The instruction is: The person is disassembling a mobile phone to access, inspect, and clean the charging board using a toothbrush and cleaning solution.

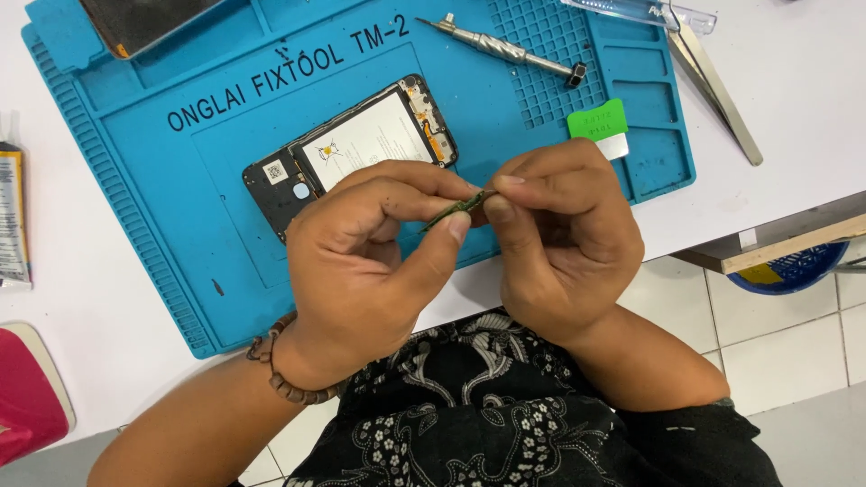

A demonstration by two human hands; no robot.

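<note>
I see everything through 1 camera on my head, looking steeply down and close over my hands (469, 261). The blue mat (180, 180) fills the frame from 9 to 1 o'clock, the floor tiles (776, 334) lie toward 4 o'clock.

A white rectangular label (365, 140) is covering the battery of the opened phone (352, 149) lying on the blue mat (180, 180). A small green-and-white sticker (600, 126) is sitting near the mat's right edge. A yellow-and-white tube, possibly adhesive (11, 216), is lying at far left.
</note>
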